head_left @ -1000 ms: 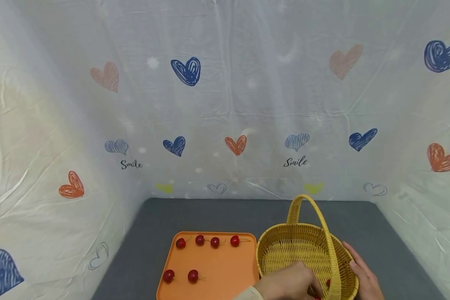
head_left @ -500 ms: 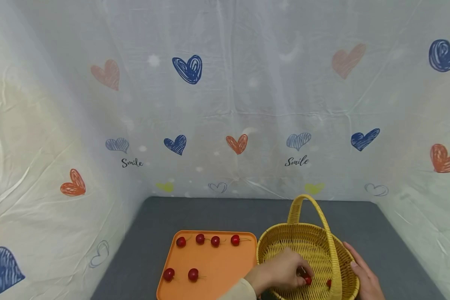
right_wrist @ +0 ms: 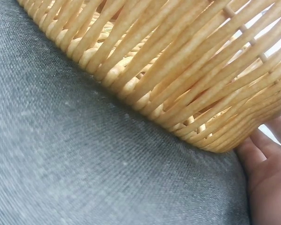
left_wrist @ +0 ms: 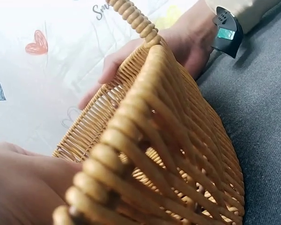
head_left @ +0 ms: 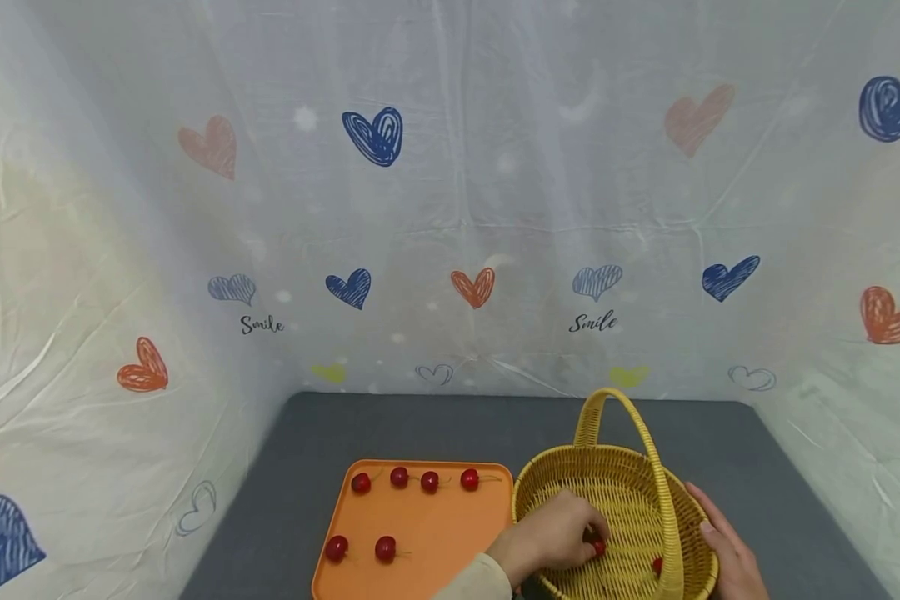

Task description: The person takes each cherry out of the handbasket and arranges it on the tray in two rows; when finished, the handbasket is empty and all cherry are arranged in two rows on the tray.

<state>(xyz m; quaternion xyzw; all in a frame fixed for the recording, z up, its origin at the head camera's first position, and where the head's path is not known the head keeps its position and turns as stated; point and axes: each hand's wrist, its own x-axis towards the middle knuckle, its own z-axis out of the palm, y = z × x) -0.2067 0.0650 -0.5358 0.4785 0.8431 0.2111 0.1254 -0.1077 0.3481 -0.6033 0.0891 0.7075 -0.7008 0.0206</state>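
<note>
A yellow wicker basket (head_left: 637, 492) with a tall arched handle stands right of an orange tray (head_left: 435, 533). My left hand (head_left: 555, 533) reaches inside it and pinches a red cherry (head_left: 599, 548) low in the basket. Another cherry (head_left: 657, 566) lies in there near the handle's foot. At the basket's right end my right hand (head_left: 731, 550) holds it from outside, fingers around the wall. The left wrist view shows this right hand (left_wrist: 182, 47) behind the woven rim; the right wrist view shows its fingers (right_wrist: 257, 150) against the basket's end.
Several cherries with stems lie on the tray, among them one cherry (head_left: 469, 480) at the back right and one cherry (head_left: 337, 548) at front left. Dark grey cloth (head_left: 435, 425) covers the table. A white curtain (head_left: 420, 208) printed with hearts encloses it.
My left hand has moved left inside the basket, from beside the handle's foot toward the tray side, carrying the cherry. The right hand stays on the basket.
</note>
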